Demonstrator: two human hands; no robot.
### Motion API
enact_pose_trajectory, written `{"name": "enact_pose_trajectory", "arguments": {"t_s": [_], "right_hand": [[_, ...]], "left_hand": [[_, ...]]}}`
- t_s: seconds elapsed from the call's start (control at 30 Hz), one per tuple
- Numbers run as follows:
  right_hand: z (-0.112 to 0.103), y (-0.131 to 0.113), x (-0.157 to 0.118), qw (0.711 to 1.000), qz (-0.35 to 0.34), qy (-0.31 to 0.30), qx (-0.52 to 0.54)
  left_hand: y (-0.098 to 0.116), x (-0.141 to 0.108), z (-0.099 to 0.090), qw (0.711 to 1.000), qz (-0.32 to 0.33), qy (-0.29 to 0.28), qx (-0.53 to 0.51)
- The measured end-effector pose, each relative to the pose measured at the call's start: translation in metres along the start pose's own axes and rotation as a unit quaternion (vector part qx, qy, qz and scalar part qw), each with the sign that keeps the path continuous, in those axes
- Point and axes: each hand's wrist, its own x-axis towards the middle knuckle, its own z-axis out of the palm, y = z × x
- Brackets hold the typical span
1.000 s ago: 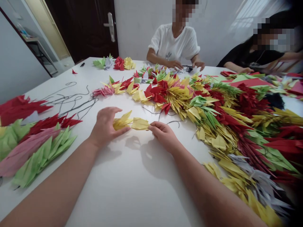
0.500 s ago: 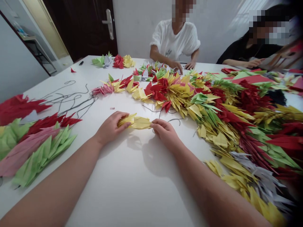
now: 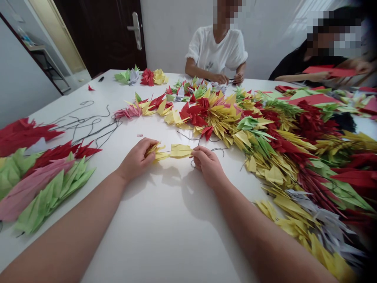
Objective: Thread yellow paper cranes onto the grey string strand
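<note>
Cranes of yellow paper lie strung in a row between our hands, just above the white table. Our left hand curls closed around the nearer folds; our right hand pinches the far tip. We see loose dark cord to the left, strung multicoloured cranes heaped to the right.
</note>
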Motion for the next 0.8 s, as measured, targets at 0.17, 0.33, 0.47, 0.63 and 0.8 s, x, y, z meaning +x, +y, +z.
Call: {"name": "enact_pose_trajectory", "arguments": {"t_s": [0.17,0.33,0.47,0.63,0.8], "right_hand": [[0.0,-0.002,-0.001,0.999,0.005,-0.051,-0.015],[0.003,-0.005,-0.003,0.988,0.031,-0.081,-0.125],[0.005,-0.005,-0.004,0.981,0.024,-0.081,-0.177],[0.008,-0.001,-0.003,0.967,0.003,-0.078,-0.243],[0.01,0.0,-0.004,0.95,-0.047,-0.11,-0.287]], "left_hand": [[0.002,0.0,-0.001,0.999,0.001,-0.043,0.019],[0.008,0.0,-0.002,0.997,-0.019,-0.064,0.024],[0.01,-0.001,-0.004,0.996,-0.007,-0.087,0.029],[0.014,-0.003,-0.003,0.994,0.035,-0.094,0.032],[0.021,0.001,0.005,0.993,0.06,-0.069,0.068]]}}
